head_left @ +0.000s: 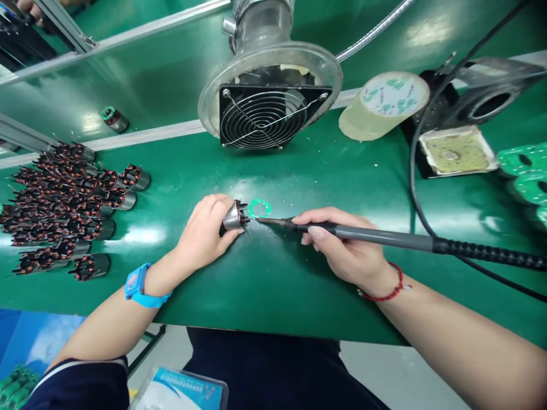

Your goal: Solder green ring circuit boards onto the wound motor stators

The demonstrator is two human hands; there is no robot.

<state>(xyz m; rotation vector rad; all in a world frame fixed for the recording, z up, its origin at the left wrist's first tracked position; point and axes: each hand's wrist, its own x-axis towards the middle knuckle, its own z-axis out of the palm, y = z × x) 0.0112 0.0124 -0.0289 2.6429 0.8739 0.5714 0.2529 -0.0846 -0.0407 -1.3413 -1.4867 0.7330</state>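
My left hand [208,230] is closed around a motor stator [233,216], a metal cylinder with copper windings and wire ends pointing right. A green ring-shaped circuit board [259,208] lies on the table just beyond those wire ends. In my right hand [342,242] is a soldering iron [384,237], held like a pen. Its tip points left and reaches the near edge of the ring board, close to the stator's wires. Whether the tip touches the board or a wire I cannot tell.
Several stators [64,199] crowd the table's left side; another stator [114,119] with a green board lies behind. A fume extractor fan [264,117] stands at the back. To the right are a tape roll [384,105], a sponge tray [459,151], green boards [525,171] and a black cable [413,171].
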